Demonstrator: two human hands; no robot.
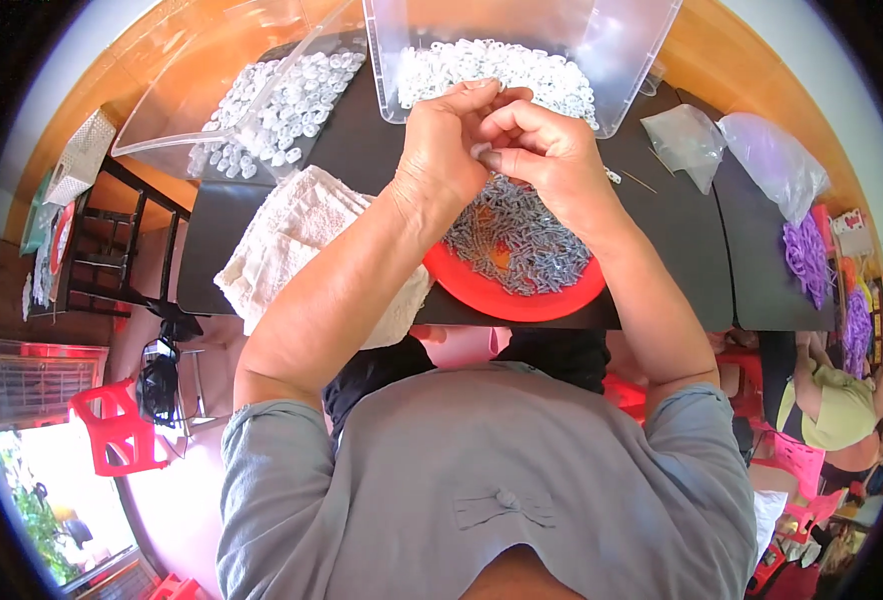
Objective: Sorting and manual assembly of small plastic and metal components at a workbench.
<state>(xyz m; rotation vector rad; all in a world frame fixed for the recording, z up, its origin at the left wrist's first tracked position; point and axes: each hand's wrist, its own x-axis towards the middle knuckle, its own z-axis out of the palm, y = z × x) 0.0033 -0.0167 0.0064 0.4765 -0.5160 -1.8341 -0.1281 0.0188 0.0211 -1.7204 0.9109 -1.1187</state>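
Over the far edge of a red plate (507,305), my left hand (442,150) and my right hand (552,160) meet with fingers closed together. Between them shows a small white plastic piece (480,150), mostly covered by my fingers. The plate holds a heap of small grey metal parts (532,245) that look like screws. Just beyond my hands stands a clear plastic bin (612,60) with many small white plastic pieces (552,85) in it. A folded cream towel (292,235) lies under my left forearm.
Another clear bin (177,110) lies at the far left, with white oval pieces (292,105) about it. Clear plastic bags (684,140) and purple bundles (807,265) are on the right of the dark table (662,240). Another person (832,405) is at the far right.
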